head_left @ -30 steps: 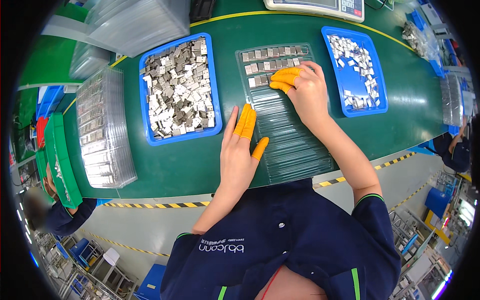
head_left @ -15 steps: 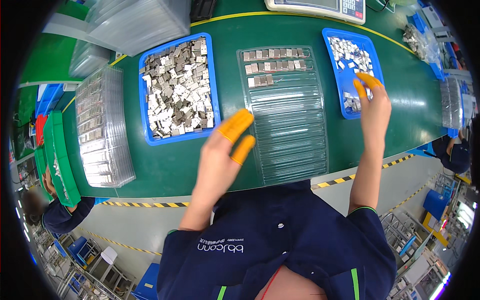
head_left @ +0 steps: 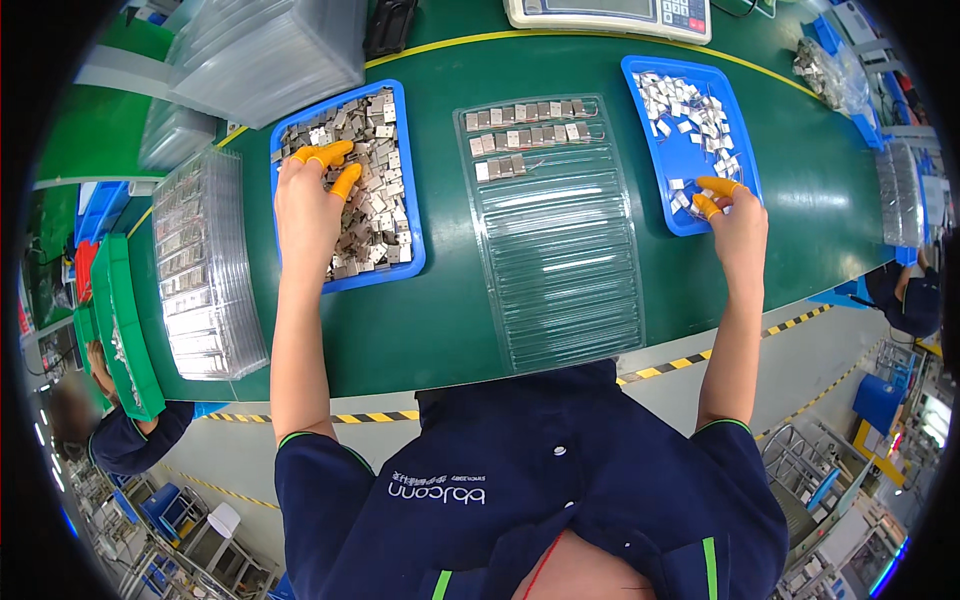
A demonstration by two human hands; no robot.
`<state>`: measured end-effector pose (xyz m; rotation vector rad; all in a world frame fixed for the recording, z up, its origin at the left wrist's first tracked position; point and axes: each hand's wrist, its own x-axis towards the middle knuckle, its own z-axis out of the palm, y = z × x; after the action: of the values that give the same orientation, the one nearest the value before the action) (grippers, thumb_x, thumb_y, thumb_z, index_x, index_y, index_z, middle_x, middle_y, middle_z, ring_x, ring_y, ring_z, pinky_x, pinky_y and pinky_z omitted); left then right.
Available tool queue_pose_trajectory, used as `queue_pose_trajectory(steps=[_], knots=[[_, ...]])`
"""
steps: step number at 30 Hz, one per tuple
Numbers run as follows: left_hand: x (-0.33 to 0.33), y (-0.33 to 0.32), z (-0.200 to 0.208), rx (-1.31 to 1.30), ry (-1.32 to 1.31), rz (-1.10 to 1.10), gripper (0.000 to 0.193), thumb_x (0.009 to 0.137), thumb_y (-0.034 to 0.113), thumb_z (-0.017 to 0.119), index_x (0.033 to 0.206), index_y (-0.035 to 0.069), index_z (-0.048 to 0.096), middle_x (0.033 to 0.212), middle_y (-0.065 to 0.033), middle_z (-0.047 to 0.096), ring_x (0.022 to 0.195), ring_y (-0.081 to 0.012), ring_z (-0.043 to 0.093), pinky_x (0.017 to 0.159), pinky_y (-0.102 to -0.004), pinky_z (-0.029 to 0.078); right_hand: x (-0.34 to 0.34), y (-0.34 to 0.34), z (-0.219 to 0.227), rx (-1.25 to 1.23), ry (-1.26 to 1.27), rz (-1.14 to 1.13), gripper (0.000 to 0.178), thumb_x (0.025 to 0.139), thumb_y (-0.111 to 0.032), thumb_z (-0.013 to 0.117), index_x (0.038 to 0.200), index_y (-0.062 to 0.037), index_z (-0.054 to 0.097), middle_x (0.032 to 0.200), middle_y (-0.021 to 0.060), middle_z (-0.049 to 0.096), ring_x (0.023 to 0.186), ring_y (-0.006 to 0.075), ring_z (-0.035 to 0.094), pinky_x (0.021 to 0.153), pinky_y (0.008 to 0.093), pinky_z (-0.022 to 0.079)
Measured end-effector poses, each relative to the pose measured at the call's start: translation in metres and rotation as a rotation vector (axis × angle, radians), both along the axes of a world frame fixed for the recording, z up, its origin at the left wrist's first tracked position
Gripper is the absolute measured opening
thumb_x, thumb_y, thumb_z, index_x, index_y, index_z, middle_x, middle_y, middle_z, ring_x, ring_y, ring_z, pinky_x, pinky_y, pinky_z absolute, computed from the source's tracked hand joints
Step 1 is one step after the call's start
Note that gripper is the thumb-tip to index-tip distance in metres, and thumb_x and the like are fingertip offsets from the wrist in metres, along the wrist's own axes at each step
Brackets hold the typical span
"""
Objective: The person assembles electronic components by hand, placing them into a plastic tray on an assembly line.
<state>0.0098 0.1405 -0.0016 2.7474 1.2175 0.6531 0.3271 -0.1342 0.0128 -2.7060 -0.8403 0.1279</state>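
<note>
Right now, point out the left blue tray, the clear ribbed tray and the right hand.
left blue tray point(head_left: 418, 268): head view, on its bare blue front-right rim.
clear ribbed tray point(head_left: 565, 270): head view, on its empty ribbed middle.
right hand point(head_left: 738, 218): head view, on the back of the hand.

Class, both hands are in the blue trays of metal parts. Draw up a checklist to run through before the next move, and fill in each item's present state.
1. Left hand over the left blue tray of metal parts: ok.
2. Right hand at the near end of the right blue tray: ok.
3. Orange finger cots on the fingertips of both hands: ok.
4. A part pinched in either hand: cannot tell.
5. Clear ribbed tray between the blue trays, near rows free: ok.
6. Far rows of the clear tray hold parts; third row only partly filled: ok.
</note>
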Motion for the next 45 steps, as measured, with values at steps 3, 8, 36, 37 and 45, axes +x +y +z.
queue_pose_trajectory(steps=[3, 8, 36, 37, 45], knots=[[-0.001, 0.005, -0.001, -0.008, 0.039, 0.063, 0.028, 0.072, 0.012, 0.072, 0.095, -0.003, 0.063, 0.084, -0.0138, 0.058, 0.072, -0.0272, 0.057, 0.066, -0.0363, 0.045, -0.002, 0.003, -0.001, 0.124, 0.039, -0.008, 0.025, 0.07, -0.008, 0.072, 0.095, -0.004, 0.067, 0.085, 0.0134, 0.065, 0.071, 0.0266, 0.062, 0.065, 0.0331, 0.048], [-0.001, -0.007, 0.01, -0.482, -0.365, 0.128, 0.02, 0.078, 0.009, 0.067, 0.096, 0.0, 0.066, 0.09, -0.0106, 0.065, 0.082, -0.0217, 0.061, 0.073, -0.0308, 0.048, -0.002, 0.005, -0.006, 0.352, -0.167, -0.035, 0.02, 0.075, -0.003, 0.069, 0.093, 0.0007, 0.063, 0.088, 0.0127, 0.066, 0.077, 0.022, 0.065, 0.068, 0.0277, 0.049], [0.036, -0.152, 0.005, -1.455, -1.147, -0.072, 0.022, 0.076, -0.002, 0.068, 0.097, -0.006, 0.062, 0.089, -0.013, 0.066, 0.077, -0.0211, 0.066, 0.071, -0.0279, 0.053, -0.143, 0.036, 0.007, 0.939, 0.927, 0.249, 0.014, 0.078, -0.001, 0.066, 0.093, 0.0005, 0.066, 0.095, 0.0076, 0.063, 0.09, 0.0152, 0.061, 0.082, 0.027, 0.049], [0.036, -0.152, 0.006, -1.407, -1.106, -0.067, 0.022, 0.077, 0.0, 0.067, 0.097, -0.006, 0.062, 0.088, -0.013, 0.066, 0.075, -0.0204, 0.066, 0.071, -0.027, 0.053, -0.143, 0.036, 0.007, 0.917, 0.962, 0.236, 0.014, 0.078, -0.001, 0.066, 0.092, 0.0011, 0.066, 0.094, 0.0079, 0.063, 0.088, 0.0152, 0.062, 0.082, 0.0271, 0.049], [0.042, -0.161, 0.004, -1.412, -1.162, -0.061, 0.022, 0.075, -0.007, 0.067, 0.096, -0.007, 0.062, 0.088, -0.0141, 0.066, 0.077, -0.0217, 0.066, 0.07, -0.0293, 0.055, -0.146, 0.035, 0.005, 1.019, 1.152, 0.124, 0.018, 0.077, 0.0, 0.068, 0.094, 0.0055, 0.065, 0.093, 0.0085, 0.065, 0.085, 0.0148, 0.062, 0.079, 0.0263, 0.049]])
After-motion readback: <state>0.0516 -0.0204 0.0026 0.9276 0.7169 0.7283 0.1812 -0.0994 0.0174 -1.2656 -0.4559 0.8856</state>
